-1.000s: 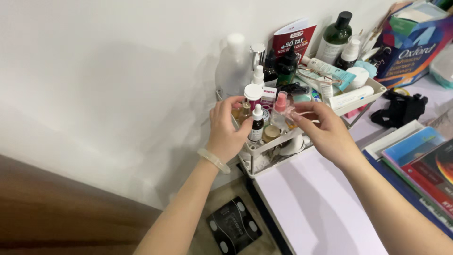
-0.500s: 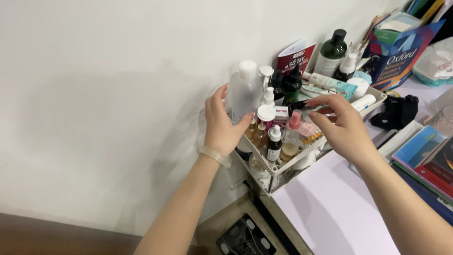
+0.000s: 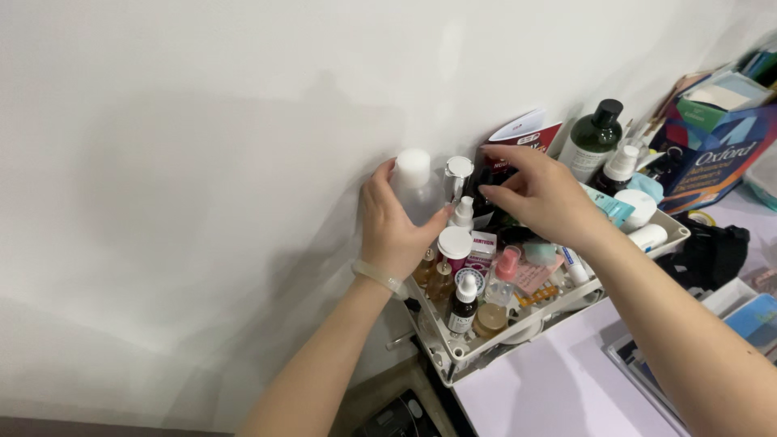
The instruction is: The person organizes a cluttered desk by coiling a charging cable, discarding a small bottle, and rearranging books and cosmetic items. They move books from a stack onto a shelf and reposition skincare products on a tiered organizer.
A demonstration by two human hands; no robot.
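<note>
My left hand (image 3: 395, 231) wraps around a tall frosted white bottle (image 3: 414, 182) at the back left corner of a white organiser tray (image 3: 486, 346) full of cosmetics. My right hand (image 3: 541, 194) reaches over the tray toward the dark bottles behind a silver-capped pump (image 3: 458, 168); its fingers are curled and I cannot tell whether they hold one. In front stand a white-capped jar (image 3: 454, 243), a dark dropper bottle (image 3: 463, 305) and a pink spray bottle (image 3: 505, 271).
A dark green bottle (image 3: 593, 139) and a red booklet (image 3: 524, 133) stand against the white wall. Books (image 3: 720, 162) lean at the right, a black strap bundle (image 3: 712, 251) lies beside the tray, and a pale purple desktop (image 3: 558, 388) lies below.
My left hand slid up and closed around the frosted bottle. My right hand moved from the tray's middle up and left to the dark bottles at the back. The view shifted, the tray now lower.
</note>
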